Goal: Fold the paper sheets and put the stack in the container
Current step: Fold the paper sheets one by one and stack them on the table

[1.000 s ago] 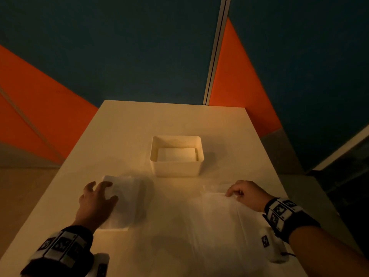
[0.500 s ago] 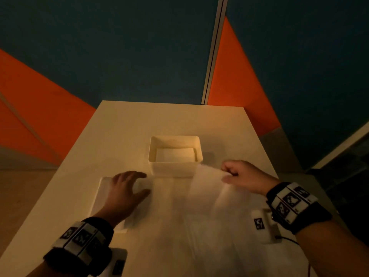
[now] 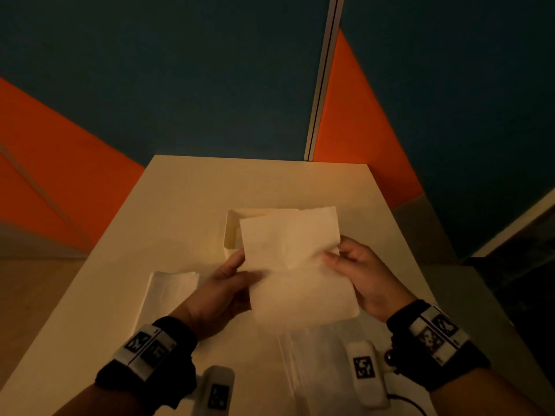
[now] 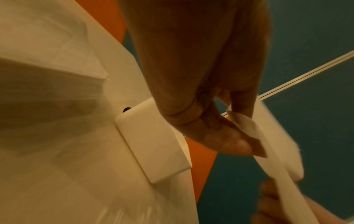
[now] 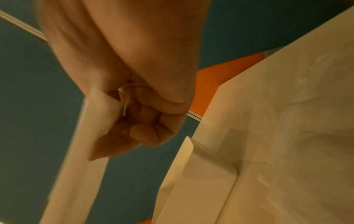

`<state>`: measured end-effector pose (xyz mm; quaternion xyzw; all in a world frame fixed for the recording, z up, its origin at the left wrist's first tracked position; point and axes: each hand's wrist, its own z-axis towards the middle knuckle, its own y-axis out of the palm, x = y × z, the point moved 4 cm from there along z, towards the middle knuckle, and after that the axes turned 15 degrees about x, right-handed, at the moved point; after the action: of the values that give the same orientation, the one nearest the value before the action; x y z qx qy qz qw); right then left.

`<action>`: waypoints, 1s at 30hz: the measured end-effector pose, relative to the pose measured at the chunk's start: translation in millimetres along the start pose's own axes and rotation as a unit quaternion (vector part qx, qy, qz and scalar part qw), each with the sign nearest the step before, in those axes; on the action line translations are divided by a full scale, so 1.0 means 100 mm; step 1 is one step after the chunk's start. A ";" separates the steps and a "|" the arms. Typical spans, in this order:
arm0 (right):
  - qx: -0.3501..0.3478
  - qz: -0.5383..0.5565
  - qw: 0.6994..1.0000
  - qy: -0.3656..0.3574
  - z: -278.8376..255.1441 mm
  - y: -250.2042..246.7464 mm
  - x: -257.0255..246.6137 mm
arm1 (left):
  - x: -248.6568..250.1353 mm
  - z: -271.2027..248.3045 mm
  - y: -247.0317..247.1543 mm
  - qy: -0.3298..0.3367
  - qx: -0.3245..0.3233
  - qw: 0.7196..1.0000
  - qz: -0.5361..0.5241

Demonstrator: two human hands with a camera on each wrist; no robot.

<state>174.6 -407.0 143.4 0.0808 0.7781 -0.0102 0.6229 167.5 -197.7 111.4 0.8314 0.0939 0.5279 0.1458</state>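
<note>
The paper sheet [image 3: 292, 265], flat near the table's [image 3: 186, 205] right edge 1 second ago, is now lifted mid-table, bending into a fold: left hand [image 3: 223, 288] pinches its left edge, right hand [image 3: 365, 279] its right. Folding has begun. Behind it the container [image 3: 232, 229] is mostly hidden; the folded stack [image 3: 168, 291] lies left

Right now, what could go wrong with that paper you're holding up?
The paper sheet is thin and limp, pinched by the left hand and the right hand at its side edges, so it might tear or fold crookedly. It also hides most of the container, so the hands might bump it.
</note>
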 end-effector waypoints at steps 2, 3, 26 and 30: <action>0.009 0.025 0.999 0.019 0.00 -0.04 0.03 | 0.07 -0.02 -0.04 0.022 -0.012 1.000 0.004; 0.010 0.027 0.999 0.025 -0.01 -0.06 0.03 | 0.09 -0.03 -0.06 0.035 -0.011 0.999 0.019; 0.022 -0.170 0.985 0.019 -0.01 -0.03 0.28 | 0.04 -0.32 -0.63 0.108 0.123 0.973 0.160; 0.100 -0.205 0.973 0.047 0.07 -0.37 0.46 | 0.05 -0.36 -1.20 0.114 0.272 0.943 0.157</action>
<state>166.5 -439.3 93.9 -0.0182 0.8014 -0.2115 0.5591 137.0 -78.8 88.7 0.7779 0.1184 0.5897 -0.1821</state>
